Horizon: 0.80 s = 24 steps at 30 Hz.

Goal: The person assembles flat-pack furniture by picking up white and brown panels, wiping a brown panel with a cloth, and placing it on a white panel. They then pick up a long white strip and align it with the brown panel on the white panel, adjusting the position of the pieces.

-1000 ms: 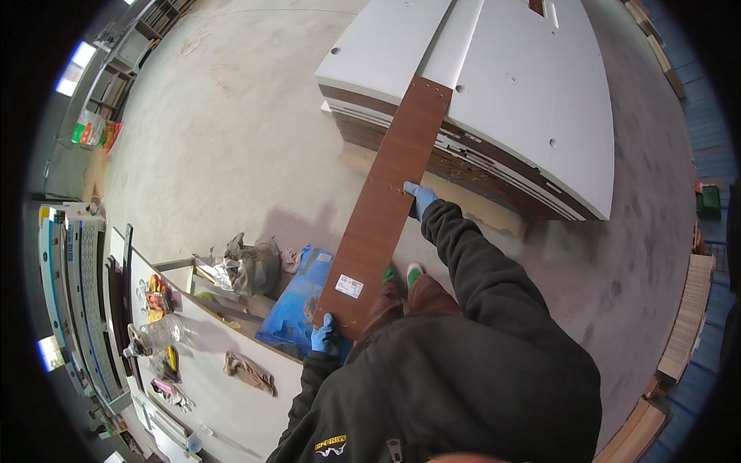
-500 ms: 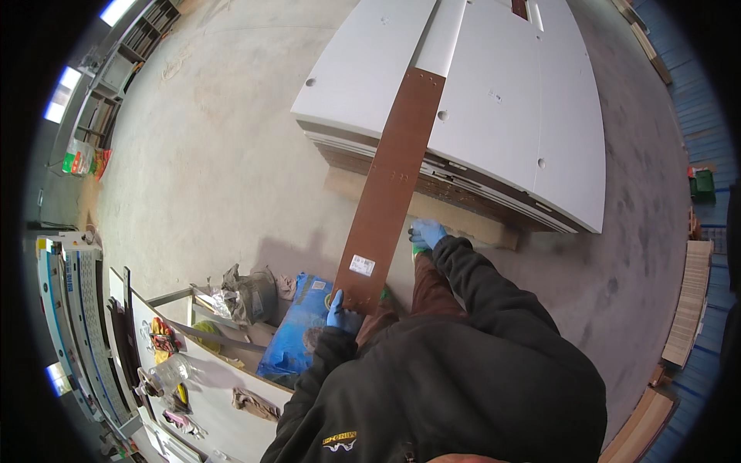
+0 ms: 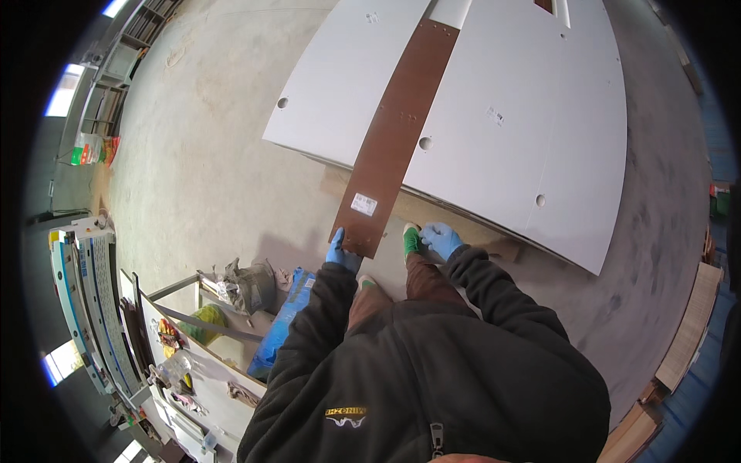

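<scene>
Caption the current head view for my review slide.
Left hand holds the near end of a brown board reaching over white panels; right hand is off the board.

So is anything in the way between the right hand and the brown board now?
Nothing visible is. The right hand is apart from the brown board, to its right; the green shoe showing in the gap between them looks to be down on the floor, below both.

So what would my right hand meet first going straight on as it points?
Your right hand would likely meet the brown board, passing over the green shoe; depth is unclear.
</scene>
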Each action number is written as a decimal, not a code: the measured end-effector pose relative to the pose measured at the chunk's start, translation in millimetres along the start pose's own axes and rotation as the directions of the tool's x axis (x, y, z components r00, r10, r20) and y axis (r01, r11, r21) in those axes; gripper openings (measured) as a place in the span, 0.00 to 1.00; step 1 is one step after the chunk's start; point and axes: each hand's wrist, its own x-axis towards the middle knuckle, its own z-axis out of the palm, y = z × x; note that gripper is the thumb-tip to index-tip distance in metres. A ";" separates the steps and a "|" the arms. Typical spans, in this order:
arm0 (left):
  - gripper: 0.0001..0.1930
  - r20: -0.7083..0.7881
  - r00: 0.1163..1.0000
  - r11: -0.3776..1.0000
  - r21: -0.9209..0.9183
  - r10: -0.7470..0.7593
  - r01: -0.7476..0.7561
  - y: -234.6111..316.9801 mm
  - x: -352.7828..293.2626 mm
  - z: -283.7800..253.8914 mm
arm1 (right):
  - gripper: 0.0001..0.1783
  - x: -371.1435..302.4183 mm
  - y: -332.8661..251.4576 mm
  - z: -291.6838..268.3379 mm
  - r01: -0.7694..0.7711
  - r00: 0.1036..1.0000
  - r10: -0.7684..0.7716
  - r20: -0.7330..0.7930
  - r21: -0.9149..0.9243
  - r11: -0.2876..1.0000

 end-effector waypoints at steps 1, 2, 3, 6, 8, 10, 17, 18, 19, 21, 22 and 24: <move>0.25 -0.060 0.997 0.999 0.017 0.046 -0.045 -2.8 13.2 12.6 | 0.24 7.4 -7.5 -8.6 0.108 0.994 -0.108 -0.003 -0.056 0.993; 0.25 0.014 0.998 0.998 0.026 0.057 -0.058 -3.7 24.5 24.3 | 0.24 13.9 -16.8 -16.6 0.165 0.985 -0.168 -0.024 -0.108 0.980; 0.25 0.026 0.997 0.997 0.033 0.068 -0.069 -4.0 34.6 35.2 | 0.23 19.6 -27.4 -24.5 0.177 0.981 -0.186 -0.048 -0.157 0.972; 0.25 0.059 0.997 0.997 0.041 0.055 -0.058 -3.1 62.2 65.0 | 0.22 37.7 -64.8 -47.4 0.275 0.961 -0.268 0.063 -0.191 0.942; 0.25 0.043 0.999 0.998 0.046 0.033 -0.035 -0.9 78.7 83.8 | 0.20 45.0 -87.3 -52.1 0.309 0.950 -0.311 0.019 -0.198 0.930; 0.26 0.083 0.996 0.998 0.050 0.030 -0.034 1.0 92.8 102.1 | 0.19 49.0 -106.9 -56.0 0.317 0.947 -0.322 0.001 -0.174 0.932; 0.26 0.041 0.997 0.992 0.112 0.062 -0.066 -0.7 131.9 153.1 | 0.16 43.8 -162.6 -61.8 0.534 0.821 -0.571 0.007 -0.365 0.763; 0.25 0.040 0.998 0.991 0.120 0.050 -0.054 0.6 138.2 156.0 | 0.16 43.1 -169.6 -63.4 0.535 0.819 -0.571 0.054 -0.431 0.727; 0.25 0.005 0.998 0.990 0.134 0.055 -0.055 0.9 143.6 157.4 | 0.16 43.0 -176.7 -63.6 0.560 0.795 -0.602 0.077 -0.476 0.679; 0.21 -0.048 0.994 0.978 0.186 0.102 -0.092 1.9 156.6 155.8 | 0.20 45.8 -189.3 -63.8 0.596 0.759 -0.640 0.118 -0.521 0.611; 0.19 -0.111 0.986 0.973 0.210 0.122 -0.097 3.2 163.7 153.6 | 0.22 48.3 -194.4 -62.9 0.632 0.729 -0.670 0.140 -0.515 0.579; 0.19 -0.197 0.977 0.931 0.366 0.081 -0.003 10.4 175.7 145.6 | 0.25 57.0 -202.9 -60.0 0.666 0.656 -0.733 0.182 -0.597 0.447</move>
